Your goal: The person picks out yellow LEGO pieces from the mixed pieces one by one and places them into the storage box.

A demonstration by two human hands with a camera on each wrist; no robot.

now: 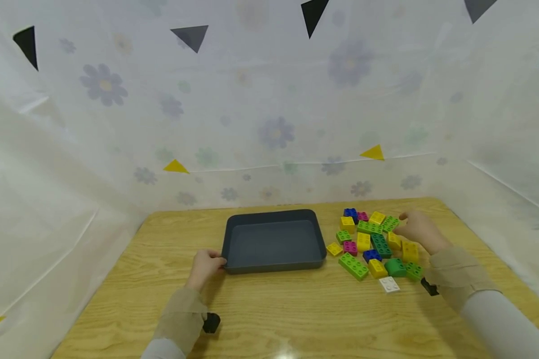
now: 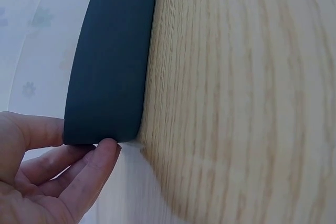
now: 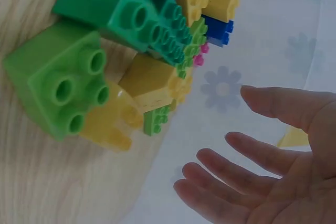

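A dark grey rectangular tray (image 1: 274, 269) lies on the table. My left hand (image 1: 204, 268) holds its near left corner. In the left wrist view, the thumb of the left hand (image 2: 47, 177) is at the rim and the fingers bend against the tray's end wall (image 2: 110, 66). My right hand (image 1: 419, 230) is over the far right side of a group of toy building bricks (image 1: 380, 245). The right wrist view shows the right hand (image 3: 273, 166) with spread fingers and nothing in them, beside a light green brick (image 3: 58, 82), a yellow brick (image 3: 149, 82) and a dark green brick (image 3: 105, 9).
The bricks lie spread right of the tray, in yellow, green, blue, pink and white. A white brick (image 1: 389, 284) is nearest the front. A wooden table (image 1: 269, 314) carries everything, with a flower-patterned white curtain (image 1: 274, 99) behind and at both sides.
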